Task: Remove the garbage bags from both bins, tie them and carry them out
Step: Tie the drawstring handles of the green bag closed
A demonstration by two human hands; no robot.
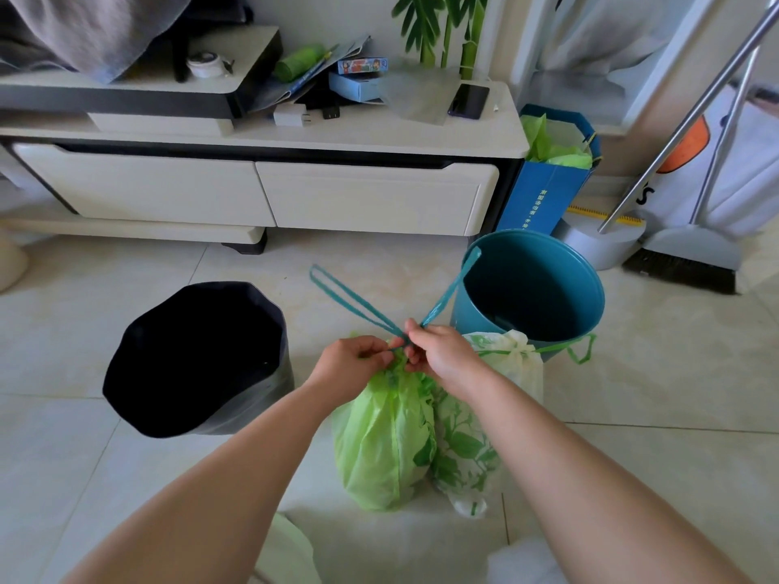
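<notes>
Both hands' fingers (394,343) pinched on green bag (383,436) drawstrings (358,301), between black bin (198,360) and teal bin (531,284).

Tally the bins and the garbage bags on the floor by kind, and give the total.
Bins: 2, the black bin and the teal bin, both unlined.
Garbage bags: 2, the green bag at both hands and the white leaf-print bag beside it.
Total: 4

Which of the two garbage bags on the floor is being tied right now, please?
The plain light-green bag: both hands, left and right, pinch its teal drawstrings at the neck. The white leaf-printed bag beside it is already cinched.
</notes>
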